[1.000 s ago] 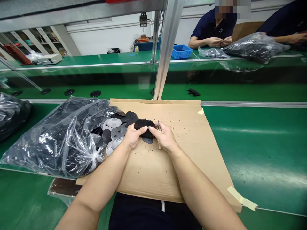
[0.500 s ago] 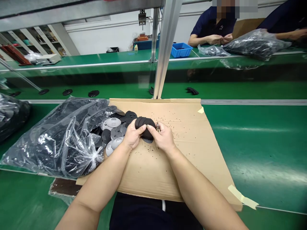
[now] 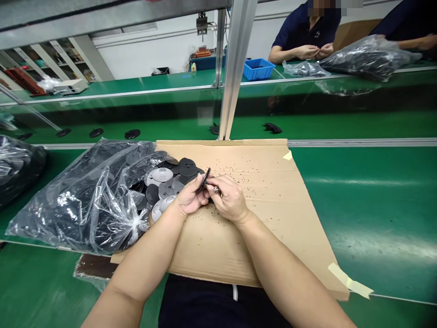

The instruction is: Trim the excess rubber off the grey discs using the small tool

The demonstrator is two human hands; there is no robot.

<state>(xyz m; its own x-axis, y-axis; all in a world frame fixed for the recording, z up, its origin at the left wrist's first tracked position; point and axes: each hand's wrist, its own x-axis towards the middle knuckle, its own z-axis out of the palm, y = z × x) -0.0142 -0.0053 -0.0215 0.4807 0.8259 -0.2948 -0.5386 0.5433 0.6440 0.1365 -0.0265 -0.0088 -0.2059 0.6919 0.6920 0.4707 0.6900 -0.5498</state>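
My left hand (image 3: 191, 197) grips a thin black plastic disc (image 3: 205, 179), tilted so that it shows nearly edge-on. My right hand (image 3: 229, 197) is closed round a small brass-coloured metal tool (image 3: 217, 191), its kind mostly hidden by the fingers. The right fingertips are against or very near the disc's right face; I cannot tell which. Just left of the hands, a pile of black and grey oval discs (image 3: 166, 187), some with small pegs, spills from a clear plastic bag (image 3: 85, 200).
A cardboard sheet (image 3: 218, 255), scattered with tiny dark bits, lies under my hands. Behind it a metal post (image 3: 234, 73) rises by a green conveyor belt (image 3: 164, 130) carrying several black parts. Across from me a person (image 3: 307, 36) works near a blue basket (image 3: 258, 69).
The fanned black discs between both hands no longer show as a stack; one disc now stands edge-on in my left hand. My right hand has shifted slightly left, with its metal tool.
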